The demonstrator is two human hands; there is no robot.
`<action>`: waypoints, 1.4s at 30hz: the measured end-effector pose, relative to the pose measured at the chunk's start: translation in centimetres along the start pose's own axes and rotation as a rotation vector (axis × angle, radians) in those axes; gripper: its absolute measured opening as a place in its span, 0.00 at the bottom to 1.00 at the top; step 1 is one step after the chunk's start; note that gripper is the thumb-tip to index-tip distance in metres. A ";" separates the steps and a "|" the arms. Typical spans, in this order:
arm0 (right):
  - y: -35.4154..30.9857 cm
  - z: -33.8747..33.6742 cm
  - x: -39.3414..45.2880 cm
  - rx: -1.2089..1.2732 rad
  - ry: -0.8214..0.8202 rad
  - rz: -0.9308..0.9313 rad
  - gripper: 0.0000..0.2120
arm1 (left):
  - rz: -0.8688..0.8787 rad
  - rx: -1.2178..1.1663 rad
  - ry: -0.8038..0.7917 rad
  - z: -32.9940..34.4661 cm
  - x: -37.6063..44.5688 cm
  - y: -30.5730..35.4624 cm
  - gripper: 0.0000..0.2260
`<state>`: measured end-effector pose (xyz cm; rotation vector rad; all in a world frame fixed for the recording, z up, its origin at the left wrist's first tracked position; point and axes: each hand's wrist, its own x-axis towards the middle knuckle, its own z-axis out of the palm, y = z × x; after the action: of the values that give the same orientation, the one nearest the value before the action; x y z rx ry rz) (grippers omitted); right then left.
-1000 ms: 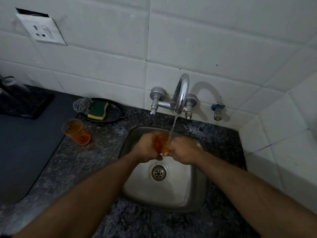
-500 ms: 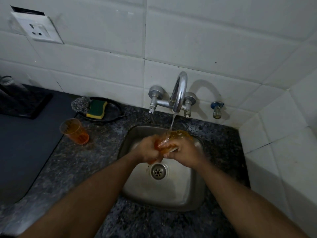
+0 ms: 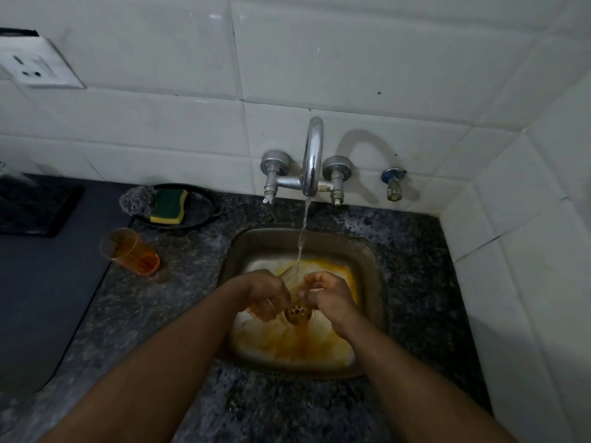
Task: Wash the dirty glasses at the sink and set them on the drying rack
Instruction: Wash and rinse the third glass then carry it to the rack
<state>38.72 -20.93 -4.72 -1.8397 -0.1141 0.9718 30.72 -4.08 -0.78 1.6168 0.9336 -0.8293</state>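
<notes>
Left hand (image 3: pixel 267 294) and right hand (image 3: pixel 329 294), fingers curled, hold a clear glass (image 3: pixel 295 287) between them under the tap stream, over the sink (image 3: pixel 367 251) drain; orange-stained water pools there. A second glass (image 3: pixel 129 255), orange residue inside, stands on the worktop (image 3: pixel 192 266) near the sink's left edge.

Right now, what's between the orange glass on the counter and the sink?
Head view: only bare speckled counter lies between the orange glass and the sink.
</notes>
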 end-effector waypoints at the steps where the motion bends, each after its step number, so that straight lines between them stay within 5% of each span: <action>1: -0.5 -0.2 0.0 -0.086 0.013 -0.081 0.12 | 0.057 0.016 0.023 -0.1 0.0 -0.3 0.10; 4: -2.4 -0.6 0.1 -0.359 -0.031 -0.360 0.14 | 0.247 0.144 0.173 0.1 0.5 -0.6 0.24; 7: -4.6 -1.4 -0.1 -0.679 -0.170 -0.622 0.12 | 0.375 0.033 0.175 -0.6 1.2 -1.0 0.27; 11: -6.3 -2.7 0.8 -1.003 -0.346 -0.674 0.15 | 0.560 0.082 0.060 -1.8 1.6 -0.5 0.31; 16: -7.8 -2.2 1.5 -0.925 -0.397 -0.704 0.05 | 0.804 0.056 0.370 -0.2 2.4 0.4 0.35; 20: -8.6 -1.6 0.7 -0.771 -0.369 -0.619 0.10 | 0.866 0.123 0.613 -0.2 2.4 0.2 0.23; 23: -10.8 -2.0 -0.3 -1.456 -0.494 -0.703 0.02 | 0.775 0.263 0.356 -1.6 1.4 0.7 0.21; 24: -11.5 -1.9 -0.3 -1.691 -0.452 -0.747 0.07 | 0.748 0.305 0.248 -2.0 1.2 0.8 0.21; 27: -12.4 -1.1 -0.4 -1.924 -0.363 -0.774 0.08 | 0.695 0.297 0.178 -2.7 1.6 1.2 0.25; 29: -11.9 -0.9 0.5 -1.736 -0.352 -0.664 0.06 | 0.736 0.253 0.321 -2.5 2.1 1.1 0.27; 33: -11.5 -0.1 1.0 -0.849 -0.488 -0.233 0.11 | 0.904 0.223 0.729 -1.5 2.7 0.8 0.20; 35: -11.2 0.3 1.1 -0.770 -0.501 -0.221 0.12 | 0.920 0.240 0.837 -1.3 2.7 0.7 0.18; 37: -11.6 -0.1 1.1 -1.114 -0.472 -0.486 0.09 | 0.883 0.226 0.765 -1.7 2.6 0.8 0.16; 40: -12.1 -1.1 1.1 -1.775 -0.400 -0.813 0.05 | 0.749 0.256 0.247 -3.3 1.8 0.8 0.20; 42: -11.9 -1.3 1.5 -1.901 -0.362 -0.888 0.05 | 0.699 0.284 0.062 -4.2 1.9 0.9 0.21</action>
<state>44.54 -15.38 4.24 -2.5051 -2.5182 0.3194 32.61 0.16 -1.18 2.0407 0.2413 -0.4280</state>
